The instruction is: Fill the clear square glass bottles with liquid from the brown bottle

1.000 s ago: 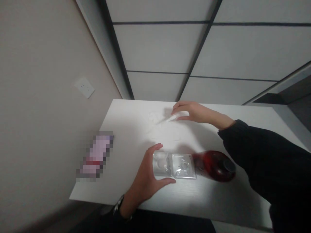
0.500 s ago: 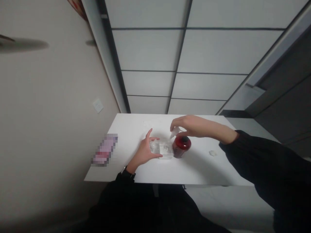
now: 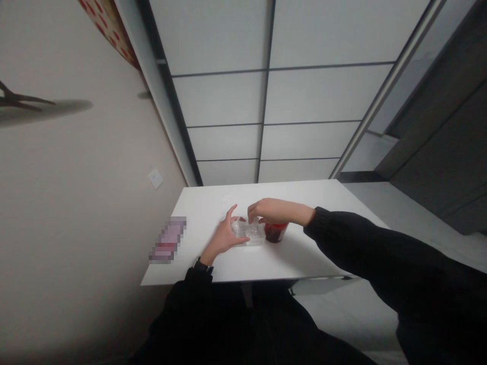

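A clear, box-like plastic container (image 3: 256, 240) lies on the white table, whitish see-through bits showing inside. My left hand (image 3: 222, 235) holds its left end, thumb along the near side and fingers at the far side. Above the container comes my right hand (image 3: 271, 209), fingers pinched downward on a small crumpled whitish piece (image 3: 252, 221), perhaps tissue or thin plastic film. Right beside the container stands a dark red jar (image 3: 275, 233), its upper part covered by my right hand and wrist.
The white table (image 3: 304, 258) has its far edge close to the panelled sliding doors (image 3: 224, 106). At its left edge lies a blurred-out pinkish, flat object (image 3: 169, 240). A wall (image 3: 95, 203) rises on the left.
My right hand has moved left from above the red jar to above the clear container, carrying the whitish piece. My left hand keeps its hold. The camera view has shifted.
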